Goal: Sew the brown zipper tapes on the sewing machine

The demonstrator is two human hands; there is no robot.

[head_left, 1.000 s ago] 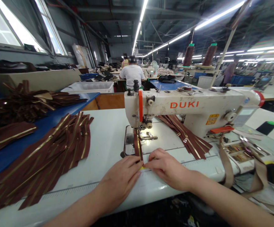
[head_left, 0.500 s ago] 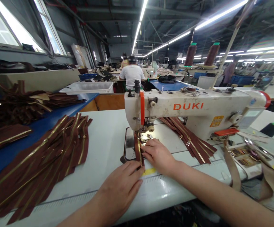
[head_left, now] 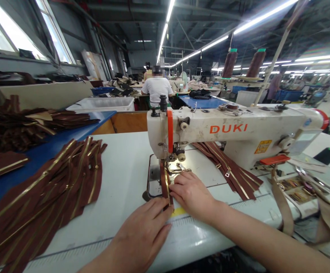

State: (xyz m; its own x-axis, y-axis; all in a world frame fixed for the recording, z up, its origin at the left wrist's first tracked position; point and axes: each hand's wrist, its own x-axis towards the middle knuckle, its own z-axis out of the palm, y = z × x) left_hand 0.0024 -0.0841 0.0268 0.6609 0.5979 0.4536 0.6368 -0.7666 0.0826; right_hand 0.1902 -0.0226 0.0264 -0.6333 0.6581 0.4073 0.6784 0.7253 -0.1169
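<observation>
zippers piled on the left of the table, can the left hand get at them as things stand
Probably yes: only flat tabletop lies between the left hand and the zipper pile. Its fingertips are on the zipper strip at the sewing machine, so they would likely have to leave it.

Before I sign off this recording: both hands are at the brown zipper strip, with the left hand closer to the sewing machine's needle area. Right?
Not quite: the head view shows the right hand closer to the sewing machine's needle area, not the left hand. Both hands are at the brown zipper strip.
</observation>
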